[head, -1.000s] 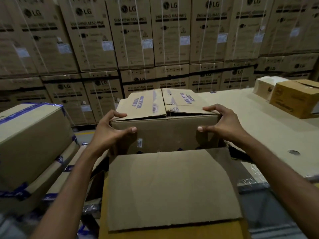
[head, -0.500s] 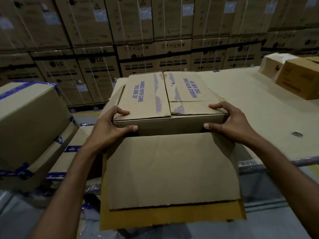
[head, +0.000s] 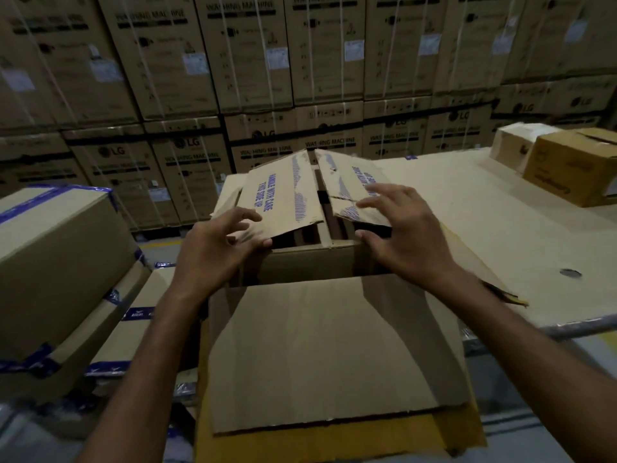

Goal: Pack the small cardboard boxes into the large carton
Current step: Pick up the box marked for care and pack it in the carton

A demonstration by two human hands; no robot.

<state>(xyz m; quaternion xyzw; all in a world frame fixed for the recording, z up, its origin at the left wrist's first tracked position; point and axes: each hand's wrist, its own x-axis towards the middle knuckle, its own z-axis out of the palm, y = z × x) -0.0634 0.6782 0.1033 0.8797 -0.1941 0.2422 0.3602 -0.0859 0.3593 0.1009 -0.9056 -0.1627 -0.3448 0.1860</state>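
The small cardboard box (head: 310, 208) sits down inside the large carton (head: 334, 355), at its far end, beyond the carton's near flap, which lies folded flat over the opening. Its two top flaps, printed in blue, stand slightly raised with a gap between them. The left hand (head: 213, 248) is at the box's near left corner, its grip loosely curled with the thumb touching the edge of the left flap. The right hand (head: 404, 235) hovers over the right flap, its grip spread apart, clamped on nothing. To the right lies the cardboard-covered surface (head: 484, 228).
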